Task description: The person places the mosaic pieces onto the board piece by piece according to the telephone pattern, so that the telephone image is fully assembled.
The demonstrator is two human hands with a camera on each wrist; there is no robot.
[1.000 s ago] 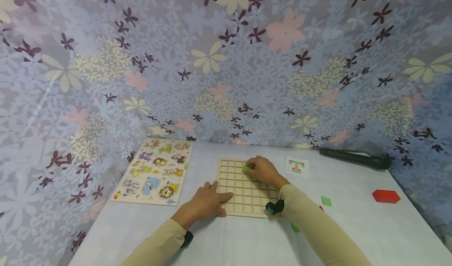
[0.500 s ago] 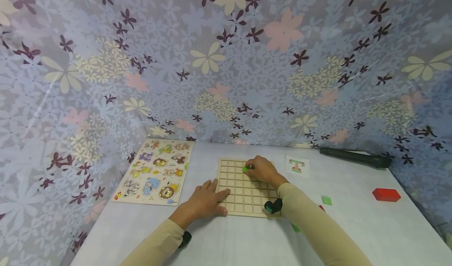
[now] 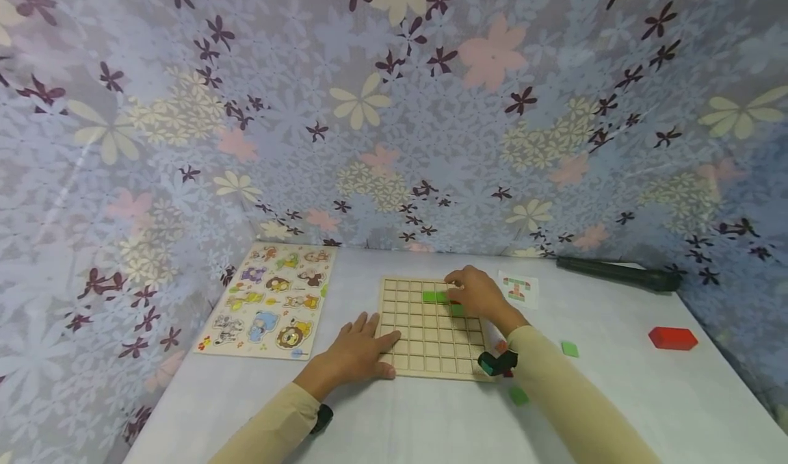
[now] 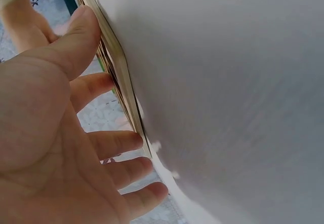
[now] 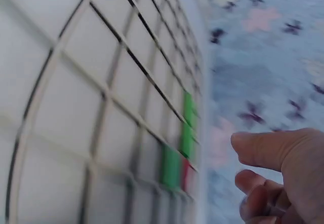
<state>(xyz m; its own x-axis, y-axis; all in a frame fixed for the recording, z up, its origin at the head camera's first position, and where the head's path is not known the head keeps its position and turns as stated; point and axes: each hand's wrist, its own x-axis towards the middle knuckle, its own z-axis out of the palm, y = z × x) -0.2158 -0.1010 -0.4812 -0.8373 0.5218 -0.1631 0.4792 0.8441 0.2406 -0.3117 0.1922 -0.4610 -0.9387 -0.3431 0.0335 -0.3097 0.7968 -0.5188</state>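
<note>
A wooden grid board (image 3: 416, 363) lies on the table. My left hand (image 3: 353, 351) rests at its left edge, fingers spread and thumb near the front corner. In the left wrist view, the thumb and fingertips meet the board's edge. My right hand (image 3: 481, 298) hovers over the board's far right part, its fingers loosely bent and holding nothing. Beside it, green tiles (image 3: 429, 297) sit in a far row. Another green tile (image 3: 457, 310) lies one row nearer, partly covered by the hand. The right wrist view shows a red tile (image 5: 186, 176) next to the green ones.
A pattern card (image 3: 518, 289) lies right of the board. Loose green tiles (image 3: 570, 349) and red pieces lie near the right sleeve. Further right are a red block (image 3: 674, 339) and a black rod-shaped object (image 3: 618, 274). An animal puzzle board (image 3: 266, 300) lies at left.
My right hand has let go of the green tile, which now lies in the board's far row, and has moved to the right. My left hand stays at the board's edge.
</note>
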